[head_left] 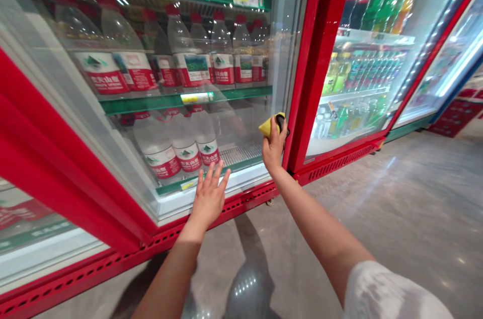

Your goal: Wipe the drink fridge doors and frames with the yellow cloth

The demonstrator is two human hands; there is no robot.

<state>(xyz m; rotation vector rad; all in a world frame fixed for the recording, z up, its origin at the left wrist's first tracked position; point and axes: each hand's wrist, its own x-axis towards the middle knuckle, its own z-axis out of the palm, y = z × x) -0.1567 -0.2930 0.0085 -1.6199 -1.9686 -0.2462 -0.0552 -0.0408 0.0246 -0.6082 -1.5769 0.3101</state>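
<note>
My right hand [274, 150] is closed on a yellow cloth [266, 127] at the right edge of the cooler's glass door [241, 128]. A small black part [280, 121] shows by its fingers; whether it is held or belongs to the door is unclear. My left hand [210, 193] holds nothing, its fingers spread in front of the lower glass. I cannot tell whether it touches the pane. Behind the glass, large water bottles [188, 155] with red and white labels stand on the bottom shelf. More red-capped bottles [222, 57] line the shelf above.
The red door frame [307, 67] runs up beside my right hand. A second lit cooler [354, 92] with drinks stands to the right. Along the bottom is a red slotted base [249, 201]. Grey shiny floor [339, 208] spreads below, with a red box [453, 116] at far right.
</note>
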